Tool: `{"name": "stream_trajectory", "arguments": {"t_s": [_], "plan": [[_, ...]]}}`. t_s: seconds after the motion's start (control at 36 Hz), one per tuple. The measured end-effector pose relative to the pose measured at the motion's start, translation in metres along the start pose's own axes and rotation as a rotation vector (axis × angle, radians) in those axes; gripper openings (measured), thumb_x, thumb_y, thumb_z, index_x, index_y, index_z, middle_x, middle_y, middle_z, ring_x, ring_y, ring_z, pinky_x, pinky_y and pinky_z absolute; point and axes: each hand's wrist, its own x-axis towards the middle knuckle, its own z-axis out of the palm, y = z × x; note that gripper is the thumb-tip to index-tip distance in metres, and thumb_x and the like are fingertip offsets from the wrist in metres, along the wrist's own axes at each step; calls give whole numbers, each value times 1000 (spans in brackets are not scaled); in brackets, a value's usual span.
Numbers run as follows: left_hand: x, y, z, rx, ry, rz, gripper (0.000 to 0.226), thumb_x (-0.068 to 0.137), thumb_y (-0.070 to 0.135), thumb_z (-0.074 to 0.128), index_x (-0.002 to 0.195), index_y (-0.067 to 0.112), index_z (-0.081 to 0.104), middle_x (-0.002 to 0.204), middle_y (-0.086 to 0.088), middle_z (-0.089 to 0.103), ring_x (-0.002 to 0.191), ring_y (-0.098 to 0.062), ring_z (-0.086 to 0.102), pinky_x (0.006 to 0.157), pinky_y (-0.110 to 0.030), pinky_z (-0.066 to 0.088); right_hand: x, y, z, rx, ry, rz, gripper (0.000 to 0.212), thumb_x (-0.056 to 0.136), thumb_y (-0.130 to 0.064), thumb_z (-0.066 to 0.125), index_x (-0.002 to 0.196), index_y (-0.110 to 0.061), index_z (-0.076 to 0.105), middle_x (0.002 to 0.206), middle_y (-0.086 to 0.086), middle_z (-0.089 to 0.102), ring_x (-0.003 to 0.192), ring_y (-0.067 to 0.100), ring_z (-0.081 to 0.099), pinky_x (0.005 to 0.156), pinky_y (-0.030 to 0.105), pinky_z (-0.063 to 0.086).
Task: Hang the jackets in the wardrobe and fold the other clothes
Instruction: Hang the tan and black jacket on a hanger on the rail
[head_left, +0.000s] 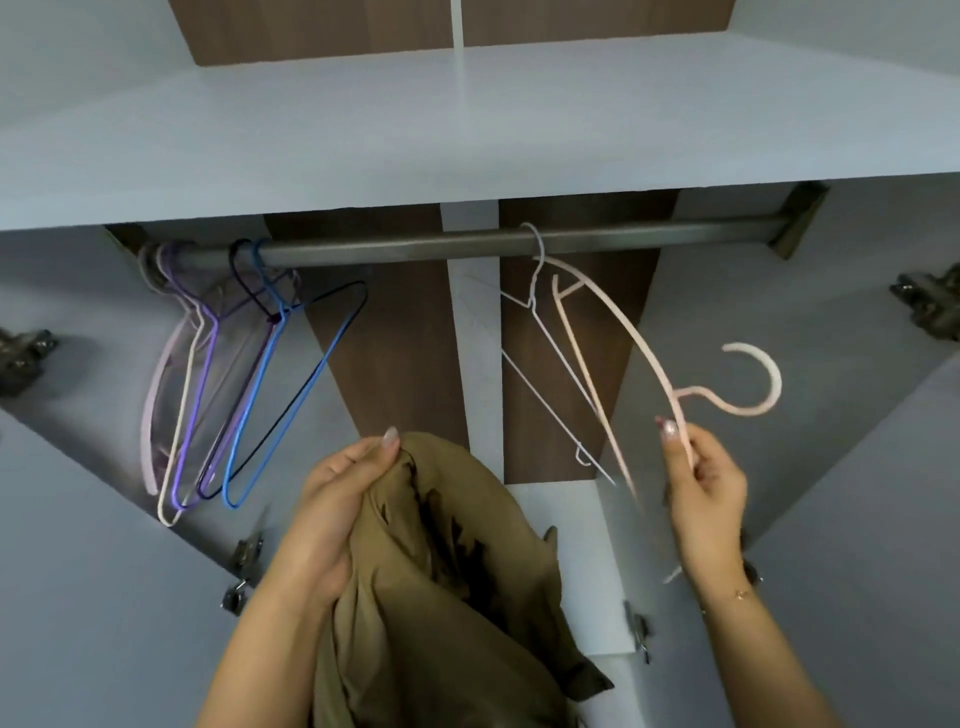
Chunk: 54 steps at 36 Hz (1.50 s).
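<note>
I stand at the open wardrobe. My left hand (332, 509) grips a bunched olive-brown jacket (447, 587) at its upper edge, low in the middle of the view. My right hand (701, 493) pinches a pale pink hanger (649, 353) near its neck; its hook points right, off the rail, and its arm reaches up towards the rail. The dark metal rail (441, 249) runs across under the shelf. A thin white wire hanger (540, 317) hangs on the rail just left of the pink one.
Several hangers (234, 374) in lilac, white, purple, blue and black hang bunched at the rail's left end. A grey shelf (467, 130) lies above the rail. Both wardrobe doors stand open at the sides, with metal hinges (924, 306) on them.
</note>
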Motion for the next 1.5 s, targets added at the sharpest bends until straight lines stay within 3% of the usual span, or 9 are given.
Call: {"name": "stream_trajectory", "arguments": {"t_s": [0.08, 0.36, 0.53, 0.61, 0.78, 0.97, 1.17, 1.33, 1.5], "plan": [[-1, -1, -1, 20, -20, -30, 23, 79, 22, 70, 92, 5, 75, 95, -19, 72, 85, -26, 71, 75, -32, 59, -30, 1, -11, 40, 4, 57, 26, 96, -36, 48, 110, -24, 67, 56, 1, 33, 52, 16, 32, 50, 28, 33], [-11, 0, -7, 196, -232, -86, 16, 76, 29, 68, 76, 18, 79, 81, -8, 74, 76, -18, 73, 62, -26, 57, -107, -22, -38, 237, 62, 230, 18, 97, 2, 44, 100, -10, 57, 58, 3, 50, 44, 16, 46, 44, 24, 40], [-25, 9, -22, 385, -321, -66, 28, 77, 36, 70, 91, 13, 78, 94, -15, 74, 83, -24, 73, 65, -27, 57, -129, -23, -51, -104, 284, 351, 45, 100, -41, 47, 60, -18, 47, 53, -3, 34, 46, 9, 30, 46, 20, 28], [-28, 14, -31, 487, -290, -40, 32, 75, 41, 71, 94, 16, 78, 96, -14, 74, 87, -24, 73, 65, -26, 57, -139, -28, -56, -65, 132, 392, 53, 102, -37, 43, 51, -20, 44, 47, -4, 31, 42, 9, 27, 41, 16, 26], [-41, 18, -45, 600, -179, 14, 23, 74, 39, 70, 85, 21, 79, 89, -10, 75, 83, -23, 71, 72, -30, 57, -173, -44, -46, 165, -535, 556, 53, 97, -38, 46, 49, -19, 34, 48, 1, 21, 43, 14, 16, 42, 20, 18], [-87, 21, -38, 635, -162, 132, 22, 83, 30, 68, 90, 10, 76, 89, -17, 74, 82, -27, 69, 77, -35, 57, -192, -44, -64, 166, -563, 604, 58, 101, -31, 44, 45, -20, 36, 47, 0, 25, 43, 13, 18, 46, 24, 14], [-143, 12, 15, 784, -179, 299, 15, 90, 19, 64, 89, 8, 74, 88, -13, 73, 83, -21, 66, 84, -43, 51, -212, -34, -89, -80, -607, 470, 58, 99, -39, 47, 44, -23, 40, 43, -9, 35, 40, 4, 31, 50, 13, 29], [-198, -26, 58, 1001, -282, 423, 10, 88, 23, 69, 80, 25, 74, 81, 3, 72, 77, -14, 67, 72, -25, 51, -217, -49, -69, 4, -439, 371, 48, 100, -32, 48, 55, -19, 41, 42, -10, 44, 40, -1, 43, 46, 9, 34], [-228, -57, 41, 1219, -245, 402, 33, 78, 32, 78, 110, 29, 72, 96, 13, 61, 85, -4, 55, 80, -16, 43, -221, -75, -74, -82, -355, 106, 50, 94, -50, 43, 48, -32, 49, 53, -13, 56, 60, 4, 55, 57, 14, 39]]}}
